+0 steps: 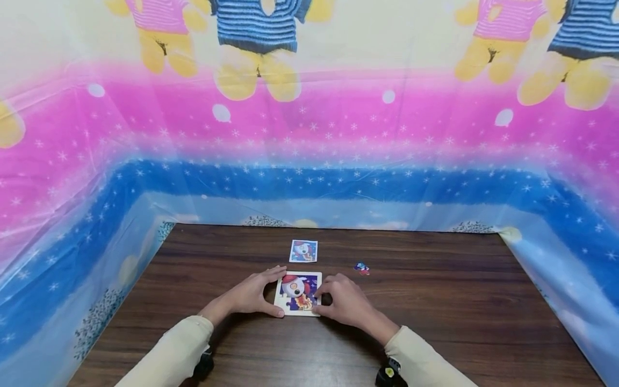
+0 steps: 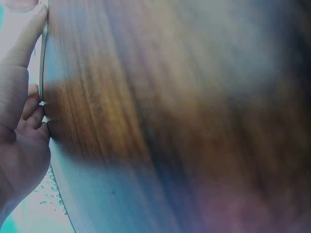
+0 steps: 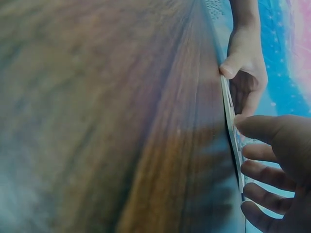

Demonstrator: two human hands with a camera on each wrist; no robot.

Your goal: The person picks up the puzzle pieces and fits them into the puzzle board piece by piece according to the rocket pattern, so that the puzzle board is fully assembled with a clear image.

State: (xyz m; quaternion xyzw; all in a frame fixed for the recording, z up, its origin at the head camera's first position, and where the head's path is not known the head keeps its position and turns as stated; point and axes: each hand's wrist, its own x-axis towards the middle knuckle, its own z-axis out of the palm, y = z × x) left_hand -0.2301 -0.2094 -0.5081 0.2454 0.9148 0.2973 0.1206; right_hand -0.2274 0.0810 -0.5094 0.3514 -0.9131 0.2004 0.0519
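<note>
A small square jigsaw puzzle (image 1: pixel 299 293) in a white-edged tray lies on the table, showing a white-faced cartoon figure and orange flames on purple. Pale bare patches show at its lower left. My left hand (image 1: pixel 249 293) holds the tray by its left side, thumb at the lower corner and fingers at the upper one. On the right side, my right hand (image 1: pixel 345 301) touches the puzzle's surface with thumb and forefinger, a gap between them. In the right wrist view its other fingers (image 3: pixel 267 174) are spread. Whether a loose piece lies under the fingertips is hidden.
A small picture card (image 1: pixel 303 251) with a similar design lies behind the puzzle. Loose colourful puzzle pieces (image 1: pixel 361 268) sit to the right, beyond the right hand. The dark wood table (image 1: pixel 435 301) is bordered by a printed cloth backdrop (image 1: pixel 314 183).
</note>
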